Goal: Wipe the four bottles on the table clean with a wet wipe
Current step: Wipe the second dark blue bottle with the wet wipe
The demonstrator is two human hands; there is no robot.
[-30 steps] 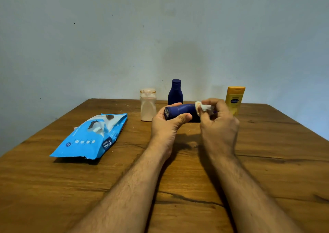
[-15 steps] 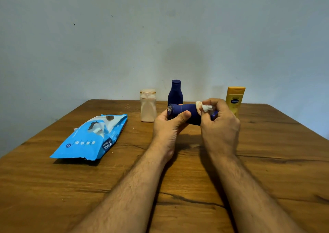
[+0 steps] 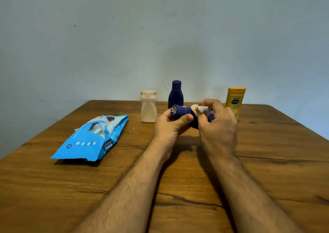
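My left hand [image 3: 170, 126] grips a dark blue bottle [image 3: 181, 112] held on its side above the wooden table [image 3: 178, 170], its end pointing left. My right hand [image 3: 218, 126] pinches a crumpled white wet wipe [image 3: 202, 108] against the bottle's right part, which the fingers mostly hide. Behind the hands stand a pale beige bottle [image 3: 148, 106], a second dark blue bottle [image 3: 175, 94] and a yellow bottle [image 3: 234, 101] at the table's far edge.
A blue wet-wipe pack [image 3: 92, 138] lies on the left of the table with its flap open. A plain pale wall rises right behind the table's far edge. The table's right edge runs diagonally at the right.
The held blue bottle has turned and tilted a little in my hands, its left end rising. My right hand with the wipe stays pressed on it. The other bottles have not moved.
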